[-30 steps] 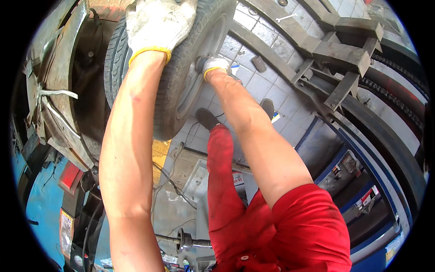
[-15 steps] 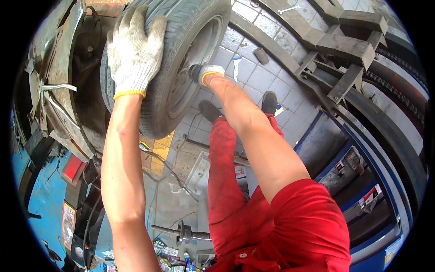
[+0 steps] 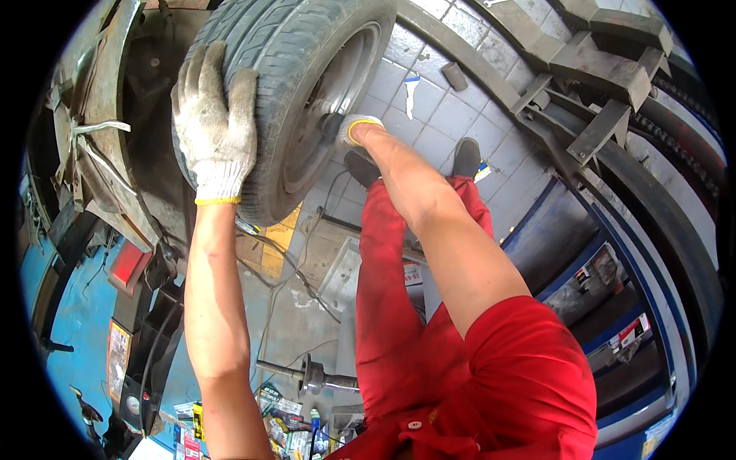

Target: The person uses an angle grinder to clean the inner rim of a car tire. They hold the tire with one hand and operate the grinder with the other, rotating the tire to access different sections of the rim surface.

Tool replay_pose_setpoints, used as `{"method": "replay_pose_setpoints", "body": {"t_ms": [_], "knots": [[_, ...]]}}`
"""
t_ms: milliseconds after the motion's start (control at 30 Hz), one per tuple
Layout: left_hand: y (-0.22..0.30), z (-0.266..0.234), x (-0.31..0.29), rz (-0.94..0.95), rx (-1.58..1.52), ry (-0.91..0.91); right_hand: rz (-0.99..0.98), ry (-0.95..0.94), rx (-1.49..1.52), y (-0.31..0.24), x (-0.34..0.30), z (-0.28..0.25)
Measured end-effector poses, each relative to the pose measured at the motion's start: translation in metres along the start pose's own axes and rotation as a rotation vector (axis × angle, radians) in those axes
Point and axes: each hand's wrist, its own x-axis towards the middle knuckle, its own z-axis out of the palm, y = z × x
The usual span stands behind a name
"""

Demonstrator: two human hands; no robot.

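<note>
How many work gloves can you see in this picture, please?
2: one on the left hand, flat on the tyre tread; one on the right hand, reaching into the wheel's centre, mostly hidden.

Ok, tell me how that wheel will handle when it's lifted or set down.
The wheel is probably heavy: both the left hand and right hand bear on it. Its round tread looks apt to roll if stood upright. The gloved grip likely holds, since the rubber looks dry.
</note>
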Motion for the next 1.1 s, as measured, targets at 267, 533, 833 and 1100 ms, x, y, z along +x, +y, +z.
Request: {"method": "replay_pose_setpoints", "body": {"t_ms": [267,533,833,1100], "knots": [[-0.023,-0.044,-0.077,-0.123,0.052,-0.07,-0.123,-0.258,-0.125,-0.066,-0.073,0.025],[-0.018,-0.056,-0.142,-0.182,-0.006,-0.096,-0.207,-0.418,-0.036,-0.061,-0.031,0.08],[-0.028,-0.064,-0.207,-0.201,-0.102,-0.089,-0.354,-0.434,0.086,-0.086,-0.081,0.081],[-0.053,-0.086,-0.304,-0.34,-0.148,-0.14,-0.434,-0.403,0.137,-0.1,-0.106,0.095]]}}
